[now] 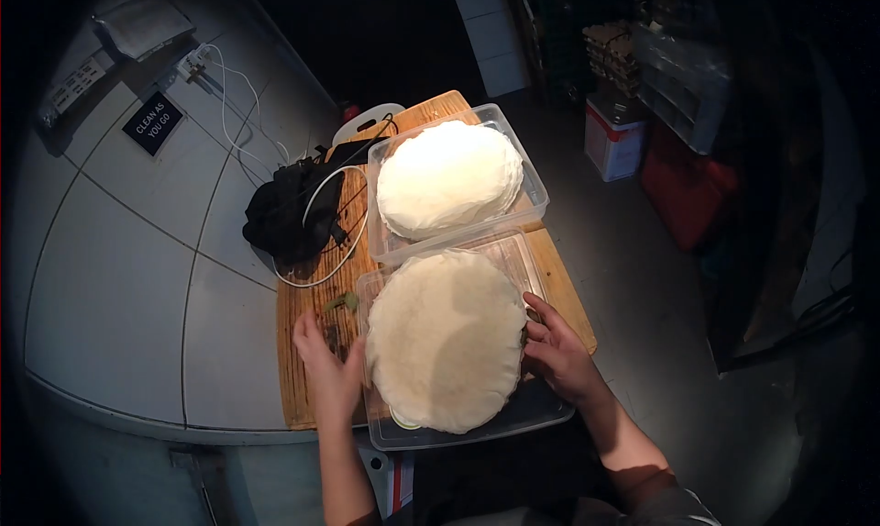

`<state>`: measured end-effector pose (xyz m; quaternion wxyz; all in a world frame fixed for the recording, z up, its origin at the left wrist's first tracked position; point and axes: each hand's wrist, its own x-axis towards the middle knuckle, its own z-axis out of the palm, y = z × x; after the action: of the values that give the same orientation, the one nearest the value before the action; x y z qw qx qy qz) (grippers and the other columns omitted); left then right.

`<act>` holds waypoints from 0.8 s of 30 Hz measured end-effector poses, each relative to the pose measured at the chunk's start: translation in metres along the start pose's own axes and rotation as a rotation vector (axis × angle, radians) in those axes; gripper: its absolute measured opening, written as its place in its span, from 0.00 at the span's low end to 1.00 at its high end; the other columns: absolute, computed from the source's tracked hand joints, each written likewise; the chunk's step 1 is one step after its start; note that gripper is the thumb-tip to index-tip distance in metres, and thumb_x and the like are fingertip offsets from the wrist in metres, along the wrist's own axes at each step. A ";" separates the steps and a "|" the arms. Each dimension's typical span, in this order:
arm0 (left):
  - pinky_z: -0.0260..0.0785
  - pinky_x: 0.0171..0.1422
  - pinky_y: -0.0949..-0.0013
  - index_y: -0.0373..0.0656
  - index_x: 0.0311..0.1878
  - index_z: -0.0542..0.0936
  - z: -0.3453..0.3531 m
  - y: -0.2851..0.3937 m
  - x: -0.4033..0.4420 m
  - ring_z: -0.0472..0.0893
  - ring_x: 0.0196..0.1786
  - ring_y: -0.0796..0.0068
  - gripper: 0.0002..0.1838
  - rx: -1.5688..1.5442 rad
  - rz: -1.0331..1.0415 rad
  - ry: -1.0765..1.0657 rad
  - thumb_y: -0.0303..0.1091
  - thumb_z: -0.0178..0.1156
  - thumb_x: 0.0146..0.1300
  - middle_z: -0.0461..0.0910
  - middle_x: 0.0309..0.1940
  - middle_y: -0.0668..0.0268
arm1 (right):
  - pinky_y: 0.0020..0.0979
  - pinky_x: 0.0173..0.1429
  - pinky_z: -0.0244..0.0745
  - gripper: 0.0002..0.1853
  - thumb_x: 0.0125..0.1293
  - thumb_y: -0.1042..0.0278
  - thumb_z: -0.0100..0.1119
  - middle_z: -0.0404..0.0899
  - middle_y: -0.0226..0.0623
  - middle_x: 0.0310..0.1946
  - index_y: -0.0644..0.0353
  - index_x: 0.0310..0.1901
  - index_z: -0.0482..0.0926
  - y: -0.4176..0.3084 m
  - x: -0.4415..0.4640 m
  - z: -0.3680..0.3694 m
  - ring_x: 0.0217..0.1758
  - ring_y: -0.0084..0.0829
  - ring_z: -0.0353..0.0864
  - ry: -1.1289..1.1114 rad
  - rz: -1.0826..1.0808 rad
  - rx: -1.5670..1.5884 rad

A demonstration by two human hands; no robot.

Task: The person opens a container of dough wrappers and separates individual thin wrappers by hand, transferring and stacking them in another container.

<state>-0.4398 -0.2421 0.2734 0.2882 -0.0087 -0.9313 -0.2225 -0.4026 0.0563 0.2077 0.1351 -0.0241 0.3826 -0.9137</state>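
A large round of pale, flat dough (pixel 446 343) lies on a clear plastic lid or tray (pixel 477 434) close to my body. At its left edge is my left hand (pixel 328 365), thumb and fingers apart. My right hand (pixel 557 350) is at the right edge, fingers spread and slightly curved; whether the fingertips touch the dough is hard to tell. Just beyond, a clear plastic container (pixel 536 191) holds a stack of similar pale rounds (pixel 449 177).
A wooden board (pixel 298 379) lies under both. Behind on the left are a black bag (pixel 284 214) and a white cable (pixel 316 278). A tiled wall with a sign (pixel 154 123) stands left. Rightward on the floor are a white-and-red tin (pixel 612 141) and a red container (pixel 687 191).
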 end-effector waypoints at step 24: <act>0.74 0.50 0.75 0.33 0.40 0.81 0.056 0.092 -0.055 0.82 0.43 0.77 0.03 -1.142 -0.252 -0.758 0.22 0.60 0.66 0.82 0.40 0.63 | 0.27 0.52 0.78 0.37 0.65 0.83 0.54 0.72 0.44 0.55 0.62 0.72 0.48 0.007 0.004 0.014 0.51 0.28 0.78 0.036 -0.126 -0.245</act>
<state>-0.4101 -0.1296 0.2402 -0.1342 -0.1279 -0.6988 -0.6908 -0.4032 0.0411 0.2122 0.0668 -0.0481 0.4914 -0.8671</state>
